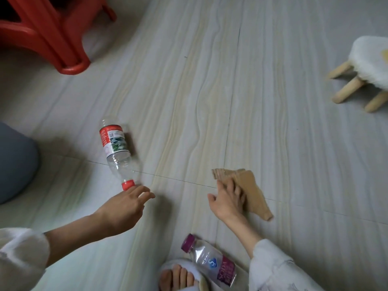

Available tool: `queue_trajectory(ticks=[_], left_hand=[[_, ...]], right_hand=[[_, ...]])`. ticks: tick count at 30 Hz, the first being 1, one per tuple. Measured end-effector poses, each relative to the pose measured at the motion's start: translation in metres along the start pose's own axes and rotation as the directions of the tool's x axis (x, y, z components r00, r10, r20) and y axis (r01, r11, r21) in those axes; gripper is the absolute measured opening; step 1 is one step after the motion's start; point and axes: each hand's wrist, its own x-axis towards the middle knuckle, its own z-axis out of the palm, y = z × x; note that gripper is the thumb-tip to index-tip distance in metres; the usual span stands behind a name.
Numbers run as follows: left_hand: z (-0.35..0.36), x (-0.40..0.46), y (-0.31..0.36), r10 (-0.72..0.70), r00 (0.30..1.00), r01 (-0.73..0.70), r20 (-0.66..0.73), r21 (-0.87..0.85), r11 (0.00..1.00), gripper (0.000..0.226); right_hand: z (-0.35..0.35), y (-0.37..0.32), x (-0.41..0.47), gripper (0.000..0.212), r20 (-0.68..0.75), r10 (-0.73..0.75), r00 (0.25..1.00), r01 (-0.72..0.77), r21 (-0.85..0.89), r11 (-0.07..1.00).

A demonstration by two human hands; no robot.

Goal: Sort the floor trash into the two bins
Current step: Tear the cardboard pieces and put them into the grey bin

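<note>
A clear plastic bottle with a red label and red cap [117, 152] lies on the floor at centre left. My left hand [126, 206] reaches toward its cap with fingers extended, just short of or touching the cap. A torn piece of brown cardboard [249, 190] lies at centre right. My right hand [227, 200] rests on its left edge, fingers laid over it. A second clear bottle with a purple cap and purple label [212, 262] lies near my foot at the bottom.
A red plastic stool [52, 32] stands at the upper left. A white fluffy stool with wooden legs [367, 72] is at the right edge. A grey-blue rounded object [14, 160] sits at the left edge. My bare foot in a slipper [178, 278] shows below.
</note>
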Motion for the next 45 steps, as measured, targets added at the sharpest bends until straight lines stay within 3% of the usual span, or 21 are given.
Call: queue_trajectory(ticks=[2,4,6,9,13,17,20,22,24,26,28,31,34,36,38,40,42,45], left_hand=[[0.002,0.001,-0.008,-0.051,0.999,0.050,-0.011,-0.057,0.997,0.047],[0.001,0.000,-0.013,-0.143,0.990,0.141,-0.007,-0.105,0.984,0.039],[-0.003,0.000,-0.016,-0.238,0.971,0.236,-0.008,-0.115,0.965,0.035],[-0.003,-0.003,-0.020,-0.324,0.945,0.326,0.034,-0.104,0.940,0.038],[-0.003,-0.007,-0.024,-0.339,0.938,0.346,0.074,-0.102,0.933,0.036],[-0.009,-0.005,-0.024,-0.343,0.935,0.350,0.096,-0.066,0.935,0.036],[-0.019,-0.005,-0.022,-0.357,0.929,0.362,0.093,-0.049,0.931,0.036],[-0.033,-0.009,-0.026,-0.382,0.922,0.386,0.069,-0.060,0.921,0.036],[-0.054,-0.018,-0.036,-0.419,0.908,0.417,-0.007,-0.087,0.905,0.036],[-0.081,-0.024,-0.047,-0.398,0.900,0.389,-0.177,-0.084,0.917,0.035],[-0.117,-0.040,-0.060,-0.365,0.851,0.369,-0.376,-0.065,0.927,0.031],[-0.163,-0.080,-0.088,-0.363,0.708,0.445,-0.605,-0.016,0.895,0.029],[-0.181,-0.136,-0.117,-0.451,0.541,0.581,-0.710,-0.072,0.811,0.027],[-0.173,-0.180,-0.138,-0.558,0.435,0.708,-0.706,-0.115,0.697,0.030],[-0.158,-0.219,-0.158,-0.673,0.391,0.802,-0.627,-0.127,0.584,0.040],[-0.144,-0.248,-0.173,-0.733,0.413,0.832,-0.540,-0.103,0.545,0.050],[-0.136,-0.254,-0.179,-0.700,0.453,0.833,-0.552,-0.018,0.553,0.047],[-0.137,-0.249,-0.176,-0.640,0.413,0.844,-0.648,0.008,0.536,0.039]], right_hand=[[-0.001,-0.012,-0.002,0.048,-0.041,-0.141,0.989,0.143,0.042,0.989],[-0.004,-0.019,0.001,0.041,-0.143,-0.177,0.974,0.187,0.062,0.980],[-0.006,-0.018,0.008,0.049,-0.207,-0.103,0.973,0.117,0.057,0.991],[-0.005,-0.015,0.015,0.075,-0.091,0.063,0.994,-0.055,0.089,0.994],[0.004,-0.021,0.014,0.083,-0.120,0.086,0.989,-0.075,0.094,0.993],[0.007,-0.034,0.014,0.048,-0.247,0.018,0.969,0.054,0.282,0.958],[-0.004,-0.057,0.011,0.018,-0.256,-0.005,0.967,0.139,0.506,0.851],[-0.020,-0.085,0.007,0.011,-0.284,-0.029,0.958,0.204,0.609,0.766],[-0.044,-0.124,-0.001,0.010,-0.354,-0.103,0.929,0.325,0.653,0.684],[-0.070,-0.161,-0.011,0.010,-0.437,-0.183,0.881,0.452,0.657,0.604],[-0.095,-0.205,-0.023,0.009,-0.508,-0.254,0.823,0.561,0.657,0.504],[-0.129,-0.277,-0.050,0.007,-0.591,-0.333,0.735,0.678,0.660,0.323],[-0.155,-0.341,-0.083,0.011,-0.661,-0.393,0.640,0.750,0.648,0.132],[-0.161,-0.384,-0.104,0.014,-0.670,-0.450,0.591,0.765,0.642,0.050],[-0.157,-0.424,-0.121,0.014,-0.648,-0.543,0.534,0.795,0.604,0.060],[-0.140,-0.463,-0.135,0.009,-0.570,-0.658,0.492,0.825,0.546,0.145],[-0.123,-0.489,-0.142,0.009,-0.475,-0.735,0.483,0.845,0.474,0.249],[-0.101,-0.520,-0.147,0.004,-0.376,-0.769,0.517,0.812,0.500,0.301]])
